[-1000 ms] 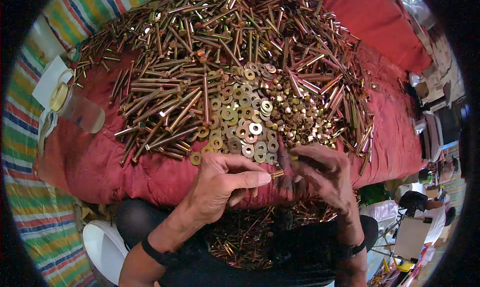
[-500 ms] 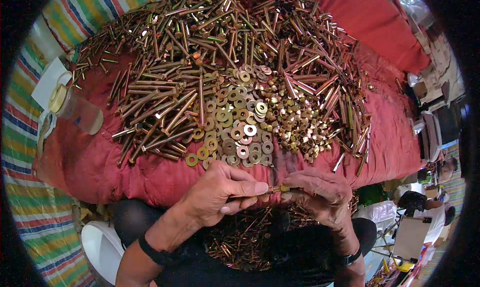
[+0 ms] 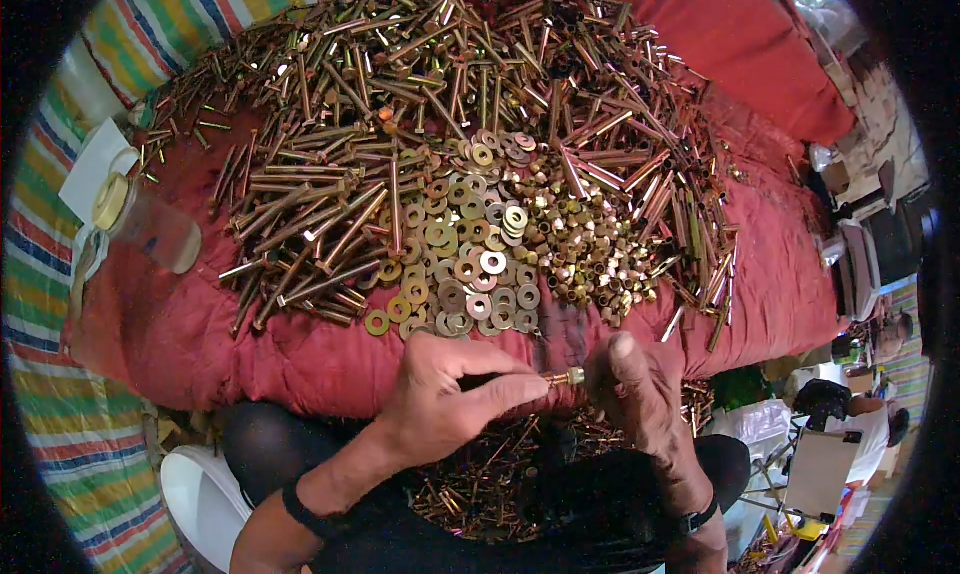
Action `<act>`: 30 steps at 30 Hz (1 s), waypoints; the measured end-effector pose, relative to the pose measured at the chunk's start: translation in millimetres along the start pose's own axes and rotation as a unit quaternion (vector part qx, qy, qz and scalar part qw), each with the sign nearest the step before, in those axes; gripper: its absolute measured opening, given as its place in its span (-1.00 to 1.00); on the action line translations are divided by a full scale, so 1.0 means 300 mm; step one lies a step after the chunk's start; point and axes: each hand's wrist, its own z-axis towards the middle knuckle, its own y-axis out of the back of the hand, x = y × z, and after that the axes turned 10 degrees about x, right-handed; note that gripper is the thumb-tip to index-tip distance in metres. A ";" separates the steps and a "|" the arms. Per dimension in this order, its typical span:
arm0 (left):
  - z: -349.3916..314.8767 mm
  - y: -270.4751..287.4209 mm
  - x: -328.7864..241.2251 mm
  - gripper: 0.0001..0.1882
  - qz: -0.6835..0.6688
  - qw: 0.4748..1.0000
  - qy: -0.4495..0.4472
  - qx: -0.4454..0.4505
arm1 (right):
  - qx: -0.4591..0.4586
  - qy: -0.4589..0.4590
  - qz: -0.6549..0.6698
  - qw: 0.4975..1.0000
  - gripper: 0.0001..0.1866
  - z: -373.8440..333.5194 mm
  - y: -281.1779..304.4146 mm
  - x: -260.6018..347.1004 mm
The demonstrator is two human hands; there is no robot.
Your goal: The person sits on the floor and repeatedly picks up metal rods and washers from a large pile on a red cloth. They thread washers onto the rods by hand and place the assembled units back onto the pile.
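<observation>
The left hand (image 3: 440, 394) pinches a copper-coloured threaded metal bolt (image 3: 559, 379) between thumb and fingers, its end pointing toward the right hand, with a pale brass-coloured metal nut (image 3: 576, 375) at that end. The right hand (image 3: 645, 404) stands just beside the nut, thumb raised; its fingers partly overlap in this view, so whether they are spread or pressed together, or touch the nut, I cannot tell. Bolt and nut are held above the near edge of a red quilted cloth (image 3: 200, 324). On the cloth, beyond the hands, lie flat round brass- and grey-coloured metal washers (image 3: 443, 236), with a heap of small brass-coloured metal nuts (image 3: 595, 249) to their right. Long copper-coloured metal bolts (image 3: 310, 214) lie left of the washers, and a larger bolt pile (image 3: 400, 59) spreads behind. A clear jar with a cream lid (image 3: 160, 232) leans at the left, and more metal pieces (image 3: 470, 494) lie below the hands.
</observation>
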 end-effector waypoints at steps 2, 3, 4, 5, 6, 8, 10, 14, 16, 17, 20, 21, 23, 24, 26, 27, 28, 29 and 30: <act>0.000 0.017 0.002 -0.86 -0.043 0.997 0.056 0.002 | -0.009 0.068 -0.001 0.998 -0.64 0.000 0.008 0.007; -0.003 0.024 0.001 -0.83 -0.086 0.993 0.078 0.003 | -0.018 0.091 -0.021 0.995 -0.68 -0.001 0.011 0.011; -0.002 0.031 0.002 -0.83 -0.110 0.990 0.091 0.014 | -0.025 0.106 -0.062 0.992 -0.70 0.001 0.009 0.011; -0.001 0.037 0.002 -0.82 -0.111 0.989 0.098 0.020 | -0.023 0.165 -0.166 0.972 -0.62 0.003 0.021 0.014; -0.001 0.040 0.002 -0.81 -0.111 0.988 0.105 0.027 | -0.003 0.196 -0.152 0.969 -0.59 0.009 0.021 0.009; -0.001 0.039 0.000 -0.81 -0.136 0.983 0.117 0.035 | 0.026 0.247 -0.161 0.955 -0.53 0.019 0.021 -0.004; -0.002 0.033 -0.003 -0.80 -0.140 0.982 0.122 0.044 | 0.044 0.233 -0.196 0.952 -0.61 0.009 0.026 -0.017; -0.002 0.021 -0.009 -0.79 -0.123 0.984 0.117 0.057 | 0.054 0.120 -0.174 0.976 -0.69 -0.023 0.019 -0.028; -0.001 0.020 -0.009 -0.79 -0.129 0.984 0.113 0.054 | 0.059 0.059 -0.143 0.986 -0.71 -0.033 0.019 -0.015; 0.000 0.020 -0.007 -0.79 -0.134 0.984 0.110 0.050 | 0.063 0.039 -0.099 0.992 -0.73 -0.031 0.021 -0.004; -0.001 0.024 -0.005 -0.79 -0.185 0.973 0.128 0.042 | -0.010 0.156 -0.135 0.978 -0.82 -0.005 -0.002 0.013; -0.002 0.024 -0.005 -0.79 -0.195 0.969 0.144 0.039 | -0.040 0.215 -0.186 0.958 -0.82 0.006 -0.008 0.017; -0.004 0.021 -0.004 -0.78 -0.228 0.965 0.129 0.034 | -0.011 0.289 -0.188 0.939 -0.82 0.013 -0.005 0.023; -0.004 0.019 -0.004 -0.78 -0.234 0.963 0.131 0.031 | 0.007 0.321 -0.195 0.927 -0.82 0.019 -0.002 0.023; -0.005 0.015 -0.004 -0.76 -0.234 0.962 0.136 0.039 | 0.051 0.198 -0.206 0.957 -0.78 -0.007 0.007 0.027; -0.005 0.015 -0.005 -0.75 -0.227 0.962 0.145 0.044 | 0.080 0.093 -0.217 0.969 -0.76 -0.014 0.011 0.029; -0.004 0.014 -0.005 -0.75 -0.237 0.960 0.145 0.044 | 0.075 0.103 -0.173 0.977 -0.77 -0.021 0.013 0.029; -0.002 0.016 -0.005 -0.75 -0.242 0.958 0.148 0.044 | 0.077 0.072 -0.136 0.985 -0.78 -0.021 0.012 0.028; -0.001 0.017 -0.006 -0.75 -0.247 0.956 0.151 0.043 | 0.079 0.028 -0.110 0.990 -0.79 -0.024 0.012 0.027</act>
